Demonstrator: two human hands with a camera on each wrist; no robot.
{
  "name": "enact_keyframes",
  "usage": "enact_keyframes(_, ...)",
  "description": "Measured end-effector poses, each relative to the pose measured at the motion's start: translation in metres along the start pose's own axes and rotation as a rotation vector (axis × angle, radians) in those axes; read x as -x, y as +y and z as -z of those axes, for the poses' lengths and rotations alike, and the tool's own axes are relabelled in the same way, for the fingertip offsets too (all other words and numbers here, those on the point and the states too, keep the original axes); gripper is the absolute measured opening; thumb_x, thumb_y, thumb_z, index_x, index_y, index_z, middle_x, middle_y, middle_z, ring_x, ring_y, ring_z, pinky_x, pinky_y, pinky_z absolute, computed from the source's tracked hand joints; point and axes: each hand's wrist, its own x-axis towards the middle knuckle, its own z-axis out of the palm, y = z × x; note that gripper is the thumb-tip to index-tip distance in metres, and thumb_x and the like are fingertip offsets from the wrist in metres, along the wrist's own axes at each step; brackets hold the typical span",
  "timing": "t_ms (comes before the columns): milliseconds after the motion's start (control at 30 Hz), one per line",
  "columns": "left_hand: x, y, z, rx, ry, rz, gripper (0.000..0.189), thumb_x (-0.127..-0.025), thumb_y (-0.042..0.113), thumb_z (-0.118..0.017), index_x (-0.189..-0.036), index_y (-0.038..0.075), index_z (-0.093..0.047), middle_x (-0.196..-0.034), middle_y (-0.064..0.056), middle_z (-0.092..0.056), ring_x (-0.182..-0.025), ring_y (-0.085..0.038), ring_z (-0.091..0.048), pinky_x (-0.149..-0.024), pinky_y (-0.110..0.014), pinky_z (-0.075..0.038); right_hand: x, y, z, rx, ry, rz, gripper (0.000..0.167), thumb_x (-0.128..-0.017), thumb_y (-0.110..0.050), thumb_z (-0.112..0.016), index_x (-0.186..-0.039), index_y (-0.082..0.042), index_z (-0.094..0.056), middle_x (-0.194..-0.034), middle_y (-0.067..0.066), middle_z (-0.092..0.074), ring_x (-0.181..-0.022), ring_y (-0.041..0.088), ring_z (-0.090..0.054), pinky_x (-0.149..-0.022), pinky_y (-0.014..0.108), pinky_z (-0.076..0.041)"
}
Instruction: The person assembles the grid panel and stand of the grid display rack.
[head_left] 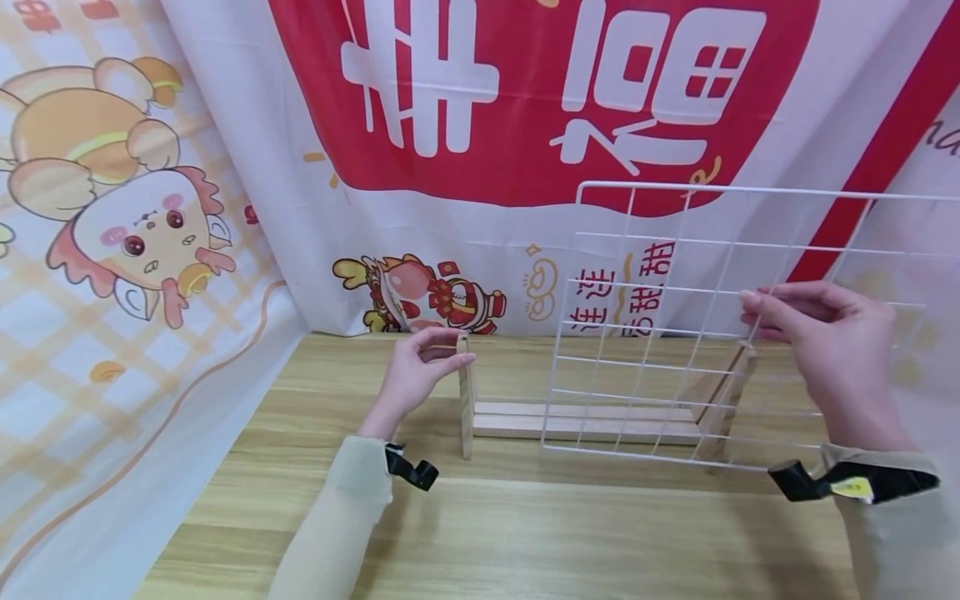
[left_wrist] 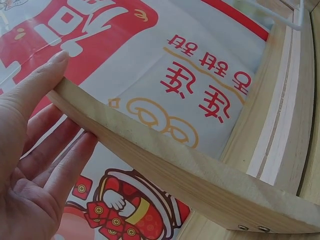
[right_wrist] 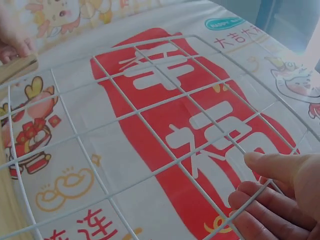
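A low wooden stand with a slotted base bar [head_left: 525, 427] sits on the table. Its left upright [head_left: 466, 408] is pinched near the top by my left hand [head_left: 412, 371], thumb on one side and fingers on the other, as the left wrist view [left_wrist: 150, 145] confirms. A white wire grid panel [head_left: 720, 189] is held up by my right hand [head_left: 836, 350], whose thumb and fingers pinch wires [right_wrist: 137, 112]. In the head view the panel overlaps the base bar and right upright [head_left: 723, 408]; whether it touches them I cannot tell.
The wood-grain table [head_left: 525, 533] runs up to a printed white and red cloth [head_left: 487, 250] hanging behind. Another cloth with a cartoon animal [head_left: 112, 208] covers the left side. Screw heads [left_wrist: 263, 229] show low on the left upright.
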Motion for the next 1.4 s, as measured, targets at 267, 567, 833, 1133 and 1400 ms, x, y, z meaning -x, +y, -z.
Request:
enact_keyframes(267,-0.002,0.003,0.004,-0.008,-0.001,-0.005,0.053,-0.083,0.032,-0.088,-0.124,0.006,-0.069,-0.118,-0.004,-0.070,-0.106,-0.023,-0.069,-0.088,-0.037,-0.059,-0.006,-0.018,-0.005,0.161,0.007,-0.043,0.059,-0.083,-0.051,-0.078,-0.127,-0.014,-0.070,-0.110,-0.006,-0.074,-0.089,0.003,-0.072,-0.077,0.008,-0.050)
enact_keyframes(567,-0.002,0.002,0.003,-0.023,0.001,0.035,0.050,-0.080,0.037,-0.088,-0.122,0.014,-0.071,-0.118,-0.002,-0.070,-0.106,-0.023,-0.069,-0.087,-0.037,-0.059,-0.011,-0.029,-0.017,0.131,-0.046,-0.014,0.060,-0.082,-0.051,-0.079,-0.128,-0.013,-0.070,-0.112,-0.003,-0.075,-0.090,0.007,-0.073,-0.078,0.013,-0.052)
enact_keyframes(833,0.003,0.002,0.000,0.003,0.005,0.054,0.047,-0.083,0.031,-0.087,-0.122,0.012,-0.070,-0.120,-0.006,-0.069,-0.108,-0.026,-0.068,-0.089,-0.037,-0.058,-0.016,-0.041,-0.028,0.199,-0.054,-0.006,0.064,-0.080,-0.057,-0.078,-0.129,-0.016,-0.070,-0.113,-0.001,-0.074,-0.089,0.008,-0.073,-0.077,0.013,-0.053)
enact_keyframes(1133,0.004,-0.001,0.000,-0.002,0.007,0.026,0.048,-0.082,0.032,-0.088,-0.122,0.011,-0.070,-0.118,-0.004,-0.070,-0.105,-0.024,-0.069,-0.087,-0.036,-0.059,-0.028,-0.056,-0.045,0.232,-0.055,0.006,0.070,-0.077,-0.063,-0.076,-0.129,-0.016,-0.070,-0.114,0.001,-0.073,-0.090,0.008,-0.073,-0.075,0.016,-0.055)
enact_keyframes(1400,0.003,0.000,0.000,0.001,0.008,0.003,0.046,-0.081,0.035,-0.089,-0.118,0.014,-0.072,-0.117,-0.003,-0.070,-0.104,-0.023,-0.070,-0.086,-0.036,-0.059,-0.037,-0.071,-0.058,0.255,-0.061,0.029,0.074,-0.073,-0.068,-0.075,-0.127,-0.018,-0.071,-0.115,0.002,-0.072,-0.093,0.012,-0.071,-0.074,0.017,-0.055)
